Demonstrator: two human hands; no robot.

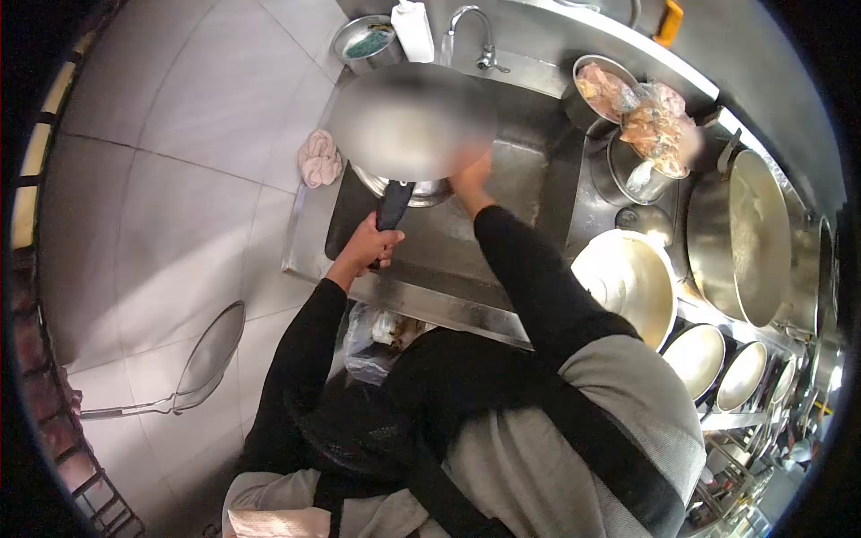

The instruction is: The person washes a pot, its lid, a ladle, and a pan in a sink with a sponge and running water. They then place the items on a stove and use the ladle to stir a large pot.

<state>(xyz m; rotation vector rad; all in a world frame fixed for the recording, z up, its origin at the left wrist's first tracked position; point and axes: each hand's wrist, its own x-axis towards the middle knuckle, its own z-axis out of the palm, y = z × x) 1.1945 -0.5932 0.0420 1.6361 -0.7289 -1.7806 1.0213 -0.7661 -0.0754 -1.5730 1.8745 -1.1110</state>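
Note:
My left hand (369, 246) is wrapped round the black handle (393, 208) of a round pan (404, 117), held over the left part of a steel sink (484, 224). A blur covers most of the pan. At the pan's right edge is my right hand (470, 176); its fingers are lost in the blur. A shiny metal vessel (430, 194) shows partly beneath the pan. Behind the pan, a curved faucet (473, 14) stands at the back of the sink.
A crumpled pink cloth (319, 160) lies left of the sink, below a pot with a green scrubber (369, 41). A mesh strainer (212, 355) hangs at the lower left. Pots with bagged meat (655, 125) and a large pot (739, 237) stand at the right.

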